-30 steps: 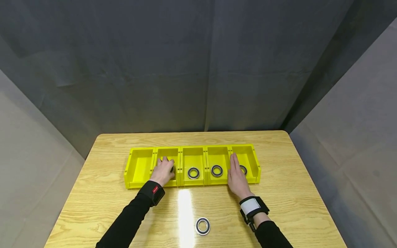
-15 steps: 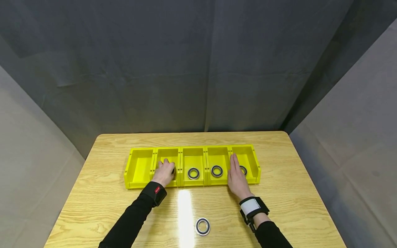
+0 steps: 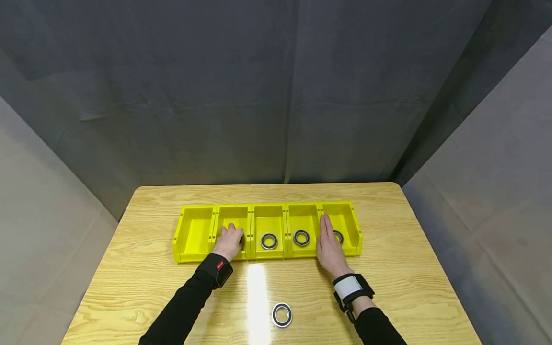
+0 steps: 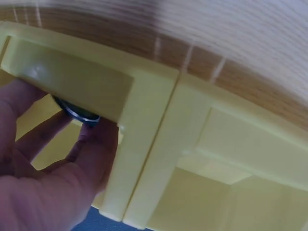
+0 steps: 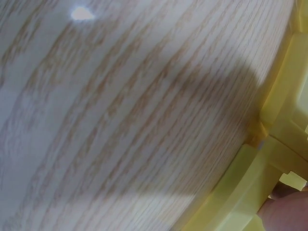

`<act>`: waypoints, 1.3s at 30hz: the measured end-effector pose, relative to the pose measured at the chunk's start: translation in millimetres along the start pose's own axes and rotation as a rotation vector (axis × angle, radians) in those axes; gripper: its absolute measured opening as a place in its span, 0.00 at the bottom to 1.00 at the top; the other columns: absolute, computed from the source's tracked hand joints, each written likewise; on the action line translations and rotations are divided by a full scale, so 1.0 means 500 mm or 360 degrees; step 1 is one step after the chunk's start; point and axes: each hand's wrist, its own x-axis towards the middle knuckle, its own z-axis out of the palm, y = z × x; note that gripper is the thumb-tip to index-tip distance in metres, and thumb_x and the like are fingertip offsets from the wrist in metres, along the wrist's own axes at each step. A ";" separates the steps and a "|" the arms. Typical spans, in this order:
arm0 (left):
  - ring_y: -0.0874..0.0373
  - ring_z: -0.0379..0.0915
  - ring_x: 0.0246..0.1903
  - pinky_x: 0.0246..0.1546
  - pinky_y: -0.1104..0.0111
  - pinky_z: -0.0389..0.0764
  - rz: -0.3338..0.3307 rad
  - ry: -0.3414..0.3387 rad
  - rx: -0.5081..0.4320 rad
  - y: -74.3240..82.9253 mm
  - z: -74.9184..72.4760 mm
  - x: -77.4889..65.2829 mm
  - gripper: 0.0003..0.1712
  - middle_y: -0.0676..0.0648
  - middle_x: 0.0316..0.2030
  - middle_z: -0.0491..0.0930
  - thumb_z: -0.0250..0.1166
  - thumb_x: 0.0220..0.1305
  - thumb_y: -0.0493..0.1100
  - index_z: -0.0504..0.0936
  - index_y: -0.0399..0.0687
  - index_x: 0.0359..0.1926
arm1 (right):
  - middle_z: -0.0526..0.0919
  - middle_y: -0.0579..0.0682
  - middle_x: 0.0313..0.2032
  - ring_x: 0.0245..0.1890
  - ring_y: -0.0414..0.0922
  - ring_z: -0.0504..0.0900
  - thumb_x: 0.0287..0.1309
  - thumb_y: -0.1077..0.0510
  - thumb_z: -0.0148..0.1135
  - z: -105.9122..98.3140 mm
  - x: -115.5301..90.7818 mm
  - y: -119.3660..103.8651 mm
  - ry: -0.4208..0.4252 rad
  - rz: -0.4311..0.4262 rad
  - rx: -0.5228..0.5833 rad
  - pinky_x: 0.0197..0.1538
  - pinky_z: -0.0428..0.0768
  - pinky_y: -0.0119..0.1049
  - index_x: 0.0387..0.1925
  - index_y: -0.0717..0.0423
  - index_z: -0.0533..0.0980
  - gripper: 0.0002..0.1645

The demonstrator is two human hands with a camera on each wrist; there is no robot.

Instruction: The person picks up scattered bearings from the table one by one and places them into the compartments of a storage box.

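Note:
My left hand reaches into the second yellow bin from the left. In the left wrist view its thumb and fingers grip a ball bearing by the edges, low behind the bin's front lip. The hand hides most of that bearing in the head view. With fingers straight and together, my right hand rests along the wall between the fourth and fifth bins. It partly covers a bearing in the fifth bin. Only a fingertip shows in the right wrist view.
One bearing lies in the middle bin and another in the fourth. The leftmost bin holds none. On the wooden table, a further bearing lies in front of the row.
My left hand has shifted slightly right and lower within the second bin, its fingers drawn in a little. The right hand and the other bearings have stayed put.

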 end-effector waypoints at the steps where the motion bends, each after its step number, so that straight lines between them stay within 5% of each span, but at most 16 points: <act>1: 0.29 0.70 0.46 0.32 0.44 0.83 -0.0003 -0.0004 0.0003 0.000 0.000 0.000 0.05 0.30 0.42 0.75 0.66 0.61 0.29 0.83 0.38 0.37 | 0.48 0.68 0.78 0.70 0.63 0.69 0.72 0.66 0.49 0.000 0.000 0.000 0.0000 0.0000 0.0001 0.56 0.82 0.52 0.76 0.71 0.48 0.38; 10: 0.34 0.73 0.44 0.39 0.47 0.82 -0.0012 0.0016 -0.0093 0.000 -0.007 -0.014 0.05 0.33 0.42 0.77 0.65 0.62 0.29 0.83 0.37 0.39 | 0.48 0.68 0.78 0.70 0.62 0.69 0.72 0.67 0.49 -0.001 -0.001 -0.001 0.0003 0.0019 0.0010 0.56 0.82 0.53 0.77 0.70 0.48 0.38; 17: 0.28 0.73 0.56 0.57 0.42 0.79 -0.0033 0.0107 -0.0137 0.006 -0.023 -0.039 0.28 0.25 0.57 0.74 0.64 0.57 0.25 0.76 0.28 0.61 | 0.47 0.67 0.78 0.68 0.62 0.71 0.72 0.66 0.49 -0.003 -0.002 -0.004 -0.0032 0.0034 0.0001 0.50 0.83 0.51 0.77 0.69 0.47 0.39; 23: 0.27 0.63 0.67 0.58 0.39 0.78 -0.0025 0.0226 -0.0183 0.018 -0.028 -0.060 0.38 0.24 0.67 0.66 0.62 0.53 0.22 0.68 0.29 0.69 | 0.47 0.68 0.78 0.69 0.62 0.70 0.72 0.66 0.49 -0.004 -0.001 -0.004 -0.0040 0.0034 0.0006 0.56 0.81 0.52 0.77 0.70 0.46 0.39; 28: 0.26 0.50 0.74 0.55 0.38 0.79 0.0082 0.0370 -0.0160 0.035 -0.026 -0.076 0.47 0.27 0.72 0.59 0.62 0.47 0.19 0.63 0.34 0.72 | 0.46 0.67 0.78 0.68 0.62 0.71 0.73 0.66 0.49 -0.005 -0.001 -0.005 -0.0045 0.0037 0.0008 0.55 0.82 0.52 0.77 0.70 0.46 0.38; 33: 0.29 0.42 0.77 0.48 0.47 0.86 0.0218 0.0434 -0.0163 0.052 -0.023 -0.090 0.51 0.30 0.76 0.53 0.61 0.45 0.17 0.61 0.37 0.74 | 0.46 0.67 0.78 0.69 0.62 0.70 0.73 0.66 0.49 -0.004 -0.002 -0.004 -0.0049 0.0041 0.0011 0.58 0.81 0.53 0.77 0.70 0.46 0.38; 39: 0.30 0.39 0.78 0.64 0.43 0.75 0.0355 0.0350 -0.0219 0.066 -0.015 -0.105 0.52 0.31 0.77 0.48 0.61 0.44 0.17 0.61 0.38 0.74 | 0.46 0.67 0.78 0.69 0.62 0.70 0.73 0.66 0.48 -0.005 -0.001 -0.005 -0.0054 0.0048 0.0020 0.59 0.80 0.53 0.77 0.70 0.46 0.39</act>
